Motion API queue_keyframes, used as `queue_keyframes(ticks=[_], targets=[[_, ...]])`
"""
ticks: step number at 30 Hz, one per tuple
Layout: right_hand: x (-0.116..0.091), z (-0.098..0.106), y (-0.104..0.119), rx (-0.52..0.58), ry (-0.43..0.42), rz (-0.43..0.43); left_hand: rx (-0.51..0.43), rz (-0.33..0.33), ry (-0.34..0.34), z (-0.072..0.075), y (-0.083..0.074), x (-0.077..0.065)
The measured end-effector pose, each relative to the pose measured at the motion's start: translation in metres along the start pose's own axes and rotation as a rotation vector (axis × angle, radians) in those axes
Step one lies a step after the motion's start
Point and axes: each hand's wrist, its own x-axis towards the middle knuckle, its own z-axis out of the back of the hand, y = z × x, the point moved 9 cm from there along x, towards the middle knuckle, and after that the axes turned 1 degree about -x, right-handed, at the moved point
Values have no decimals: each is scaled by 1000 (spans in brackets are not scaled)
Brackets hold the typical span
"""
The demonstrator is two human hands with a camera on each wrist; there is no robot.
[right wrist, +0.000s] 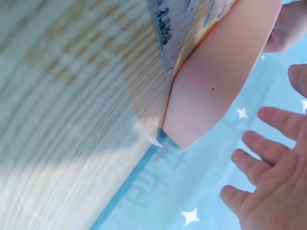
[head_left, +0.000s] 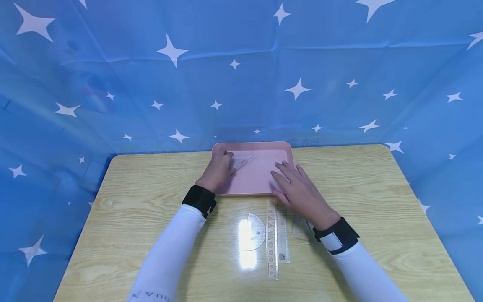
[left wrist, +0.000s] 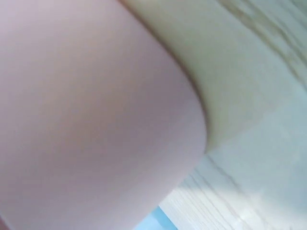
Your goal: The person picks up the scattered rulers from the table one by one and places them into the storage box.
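My left hand reaches over the left side of a shallow pink tray. Between its thumb and fingers it pinches a clear plastic set square with dark printed marks, which lies over the tray's floor. At the tray's right edge is my right hand, fingers extended and spread, holding nothing; the right wrist view also shows those fingers apart, beside the tray's outer wall. In the left wrist view the tray's side fills much of the picture, and the left hand's grip is hidden there.
In front of the tray, a clear protractor lies beside a stencil ruler and another clear ruler. Another clear printed piece lies partly under my right wrist. A blue star-patterned cloth hangs behind the wooden table.
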Motion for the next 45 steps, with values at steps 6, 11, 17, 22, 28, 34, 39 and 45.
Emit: queue_keyframes(ticks=[6,11,17,22,28,34,39,45], targets=[[-13,-2,-15,0,19,-51,37,28,26,-10,3,3],[-20,-5,-21,-23,26,-55,113,5,33,-17,0,5],[-29,-5,-24,-29,12,-71,233,-13,29,-23,-2,5],[-36,-3,-28,-30,10,-93,238,-40,11,-20,-4,2],[-47,-5,-28,-27,27,-125,183,-117,-66,-9,-13,-6],[-56,-5,-29,-26,22,-149,157,-132,-84,0,-22,-20],[-61,-3,-28,-15,12,-146,149,-175,-122,6,-32,-36],[-66,-1,-23,-12,4,-132,124,-208,-116,1,-44,-55]])
